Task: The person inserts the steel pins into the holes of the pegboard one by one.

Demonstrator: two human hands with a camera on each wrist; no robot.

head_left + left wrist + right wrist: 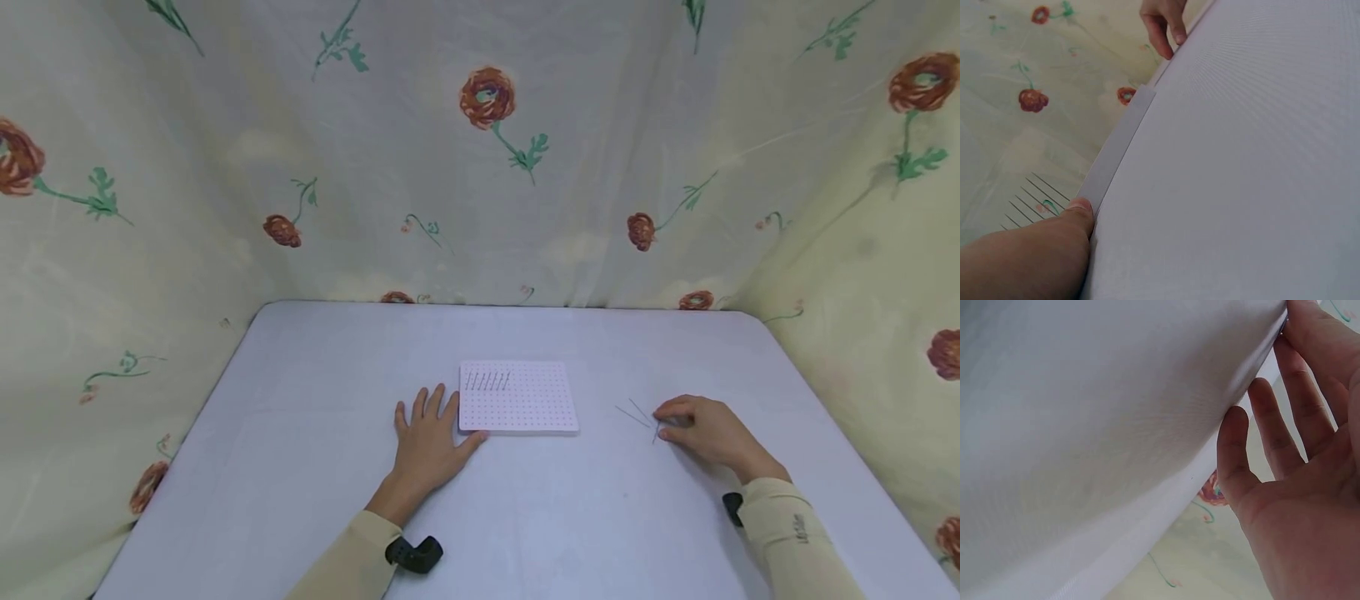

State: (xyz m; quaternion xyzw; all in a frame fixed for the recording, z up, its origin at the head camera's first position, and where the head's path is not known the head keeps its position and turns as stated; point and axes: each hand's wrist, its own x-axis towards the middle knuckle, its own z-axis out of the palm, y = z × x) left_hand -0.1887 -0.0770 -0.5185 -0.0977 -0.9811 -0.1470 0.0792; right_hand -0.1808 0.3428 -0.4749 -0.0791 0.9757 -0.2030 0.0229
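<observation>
A white pegboard (525, 408) with rows of small holes lies on the table, and several thin dark pins (487, 381) stand slanted in its upper left rows. My left hand (430, 442) rests at the board's left side with fingers spread; its thumb touches the front left corner, shown also at the board's front edge (1119, 140) in the left wrist view. To the right, my right hand (708, 432) pinches one thin dark pin (656, 434) between thumb and forefinger, low over the table. Two loose pins (632, 417) lie just left of those fingertips.
The white table (360, 350) has rounded far corners. Behind it and at both sides hangs a pale curtain (577, 200) with a flower print. A black wrist device (415, 554) sits on the left sleeve, another (733, 508) on the right.
</observation>
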